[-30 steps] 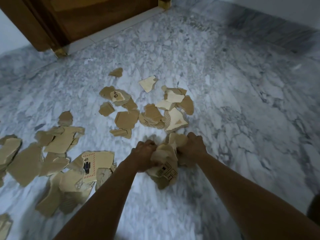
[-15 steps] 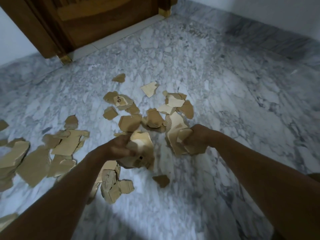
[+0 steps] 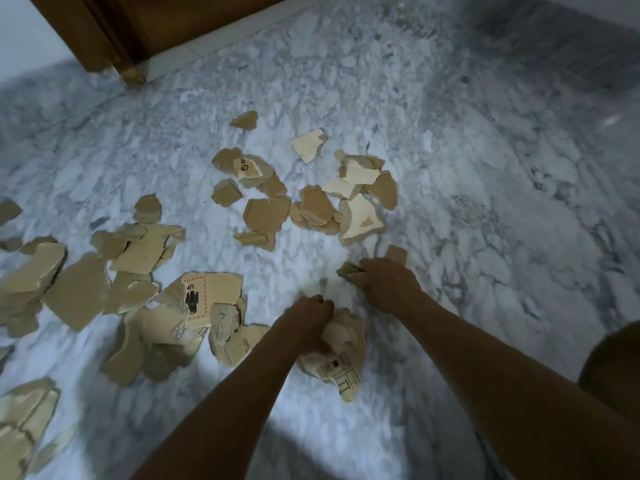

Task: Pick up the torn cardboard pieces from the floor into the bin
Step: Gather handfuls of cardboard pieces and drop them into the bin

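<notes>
Marble floor, wooden door at far left | torn cardboard pieces scattered over floor, centre and left | left hand curled round crumpled printed bundle | right hand fingers curled, pinching small scraps, just beyond the bundle

The floor is polished marble, white with grey veining, smooth with a soft sheen; the torn cardboard pieces are matt brown paperboard with ragged, fibrous edges. One pale piece shows a lighter face and ribbed corrugation along its tear; the labelled piece carries red and black print; the printed piece gripped by the left hand is creased and crumpled; the scraps in the right hand are plain brown; the door frame is varnished wood, with a brass-coloured metal cap at its foot.
</notes>
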### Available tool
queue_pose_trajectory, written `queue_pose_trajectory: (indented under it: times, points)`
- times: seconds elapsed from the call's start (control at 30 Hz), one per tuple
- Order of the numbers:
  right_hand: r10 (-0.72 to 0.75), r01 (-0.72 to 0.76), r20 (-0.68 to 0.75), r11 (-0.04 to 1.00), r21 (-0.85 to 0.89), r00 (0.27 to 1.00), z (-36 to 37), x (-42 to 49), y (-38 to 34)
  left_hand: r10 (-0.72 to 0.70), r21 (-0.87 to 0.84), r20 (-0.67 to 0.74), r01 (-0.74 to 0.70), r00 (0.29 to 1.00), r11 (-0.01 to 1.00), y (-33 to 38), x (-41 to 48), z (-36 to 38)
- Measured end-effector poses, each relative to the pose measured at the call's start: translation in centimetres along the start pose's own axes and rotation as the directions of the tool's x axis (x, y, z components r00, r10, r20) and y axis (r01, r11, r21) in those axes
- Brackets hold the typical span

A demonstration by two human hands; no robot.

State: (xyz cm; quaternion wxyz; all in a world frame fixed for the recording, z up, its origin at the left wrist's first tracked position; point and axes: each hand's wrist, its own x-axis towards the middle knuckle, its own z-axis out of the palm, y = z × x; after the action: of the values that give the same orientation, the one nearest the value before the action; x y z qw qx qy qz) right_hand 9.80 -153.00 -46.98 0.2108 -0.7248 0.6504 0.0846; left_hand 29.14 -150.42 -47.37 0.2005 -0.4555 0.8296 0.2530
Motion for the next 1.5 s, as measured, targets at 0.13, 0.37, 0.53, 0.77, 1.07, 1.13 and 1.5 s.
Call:
queue_pose_trajectory:
  times: [0.13,0.37,0.53,0.77,1.07,1.13,1.5]
  points:
    - [0.034,-0.034,-0.005,0.999,0.021,0.999,-0.2,0.1,0.4,-0.032,-0.054,0.036,0.034,0.999,0.998,0.1,-0.3,-0.2]
    - [0.323,-0.319,0.067,0.841,0.438,0.944,-2.2,0.8,1.8,-0.047,-0.165,0.108,0.064,0.993,0.984,-0.7,0.3,0.1]
    - [0.480,-0.474,0.090,0.789,0.391,0.873,-1.7,1.6,3.2,-0.046,-0.199,0.137,0.073,0.989,0.977,-1.1,0.5,0.2]
    - [0.529,-0.478,0.014,0.755,0.448,0.849,-0.1,2.1,1.9,0.006,-0.237,0.129,0.025,0.992,0.971,-1.6,0.1,-0.4]
    - [0.340,-0.249,-0.045,0.765,0.594,0.939,-0.9,0.6,0.3,-0.283,-0.551,-0.070,0.199,0.957,0.810,-13.3,-5.3,-6.6]
    - [0.149,-0.136,0.022,0.822,0.553,0.989,-1.7,0.8,-2.2,-0.374,-0.460,-0.071,0.303,0.925,0.834,-16.6,-7.2,-7.7]
    - [-0.380,0.377,0.276,0.924,0.066,0.883,5.6,0.9,-20.2,-0.403,-0.290,0.032,0.394,0.915,0.872,-24.0,-14.4,-5.2]
